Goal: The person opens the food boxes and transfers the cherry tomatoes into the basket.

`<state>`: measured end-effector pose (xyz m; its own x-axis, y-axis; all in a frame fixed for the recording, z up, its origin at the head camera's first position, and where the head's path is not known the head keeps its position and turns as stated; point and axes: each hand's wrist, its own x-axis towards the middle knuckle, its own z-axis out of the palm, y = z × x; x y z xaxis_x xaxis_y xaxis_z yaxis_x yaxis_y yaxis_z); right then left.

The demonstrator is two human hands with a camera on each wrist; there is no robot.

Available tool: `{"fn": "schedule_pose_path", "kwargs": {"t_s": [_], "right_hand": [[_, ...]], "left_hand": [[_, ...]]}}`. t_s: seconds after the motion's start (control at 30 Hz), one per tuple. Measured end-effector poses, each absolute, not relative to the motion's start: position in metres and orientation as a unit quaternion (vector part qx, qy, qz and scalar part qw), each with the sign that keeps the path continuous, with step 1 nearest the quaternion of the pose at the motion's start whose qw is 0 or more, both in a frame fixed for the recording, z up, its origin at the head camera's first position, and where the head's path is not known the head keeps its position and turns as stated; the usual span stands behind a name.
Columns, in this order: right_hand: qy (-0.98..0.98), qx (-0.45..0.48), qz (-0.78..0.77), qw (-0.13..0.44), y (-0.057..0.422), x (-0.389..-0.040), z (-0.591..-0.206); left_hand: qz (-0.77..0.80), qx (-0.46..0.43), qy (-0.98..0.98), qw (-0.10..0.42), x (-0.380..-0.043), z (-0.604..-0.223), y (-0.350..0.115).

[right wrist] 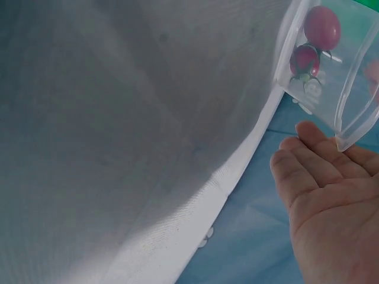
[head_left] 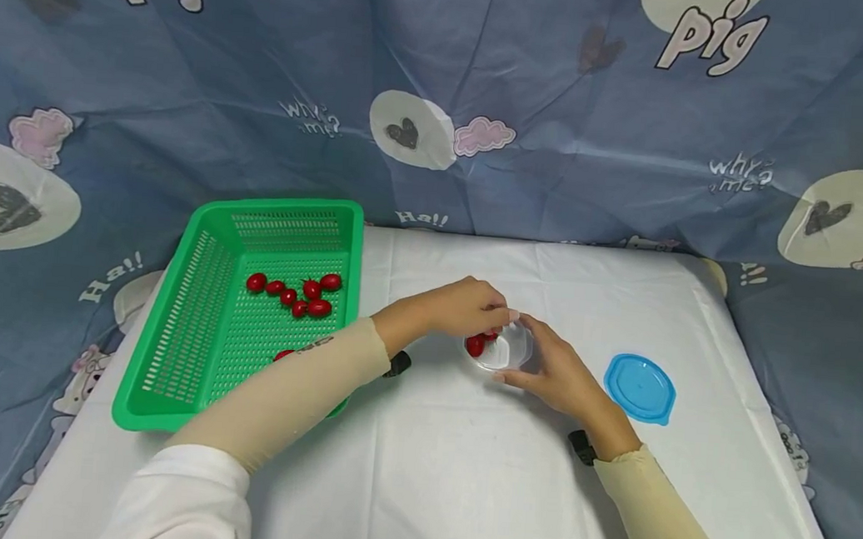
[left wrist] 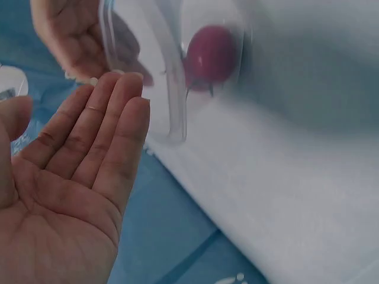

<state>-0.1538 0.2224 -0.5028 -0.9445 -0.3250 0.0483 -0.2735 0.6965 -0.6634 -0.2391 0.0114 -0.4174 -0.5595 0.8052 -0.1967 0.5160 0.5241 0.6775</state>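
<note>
A small clear plastic container (head_left: 517,359) stands on the white table with cherry tomatoes (head_left: 475,345) at its left side. My right hand (head_left: 561,375) holds it from the right, thumb at the near rim and fingers at the far rim. Over the container's far left edge is my left hand (head_left: 468,307). In the left wrist view its fingers (left wrist: 112,142) are extended beside the container wall, with nothing in the palm. Two tomatoes (right wrist: 323,28), one with a green stem, show through the container in the right wrist view.
A green perforated basket (head_left: 358,248) stands at the left, with several cherry tomatoes (head_left: 319,308) in it; my left forearm passes over its near right corner. A blue lid (head_left: 639,388) lies right of my right hand. Behind the table hangs a blue printed cloth (head_left: 528,184).
</note>
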Motion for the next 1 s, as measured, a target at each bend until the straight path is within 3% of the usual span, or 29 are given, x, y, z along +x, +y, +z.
{"fn": "schedule_pose_path", "kwargs": {"t_s": [0.47, 0.73, 1.0], "right_hand": [[0.918, -0.170, -0.358, 0.033, 0.222, -0.152, -0.503], [0.918, -0.165, -0.357, 0.058, 0.221, -0.151, -0.501], [0.922, -0.159, -0.351, 0.050, 0.223, -0.152, -0.502]], "left_hand": [[0.129, 0.379, 0.886, 0.232, -0.231, -0.436, 0.034], [0.119, 0.370, 0.873, 0.296, -0.226, -0.447, 0.040], [0.133, 0.377, 0.862, 0.310, -0.231, -0.438, 0.036]]}}
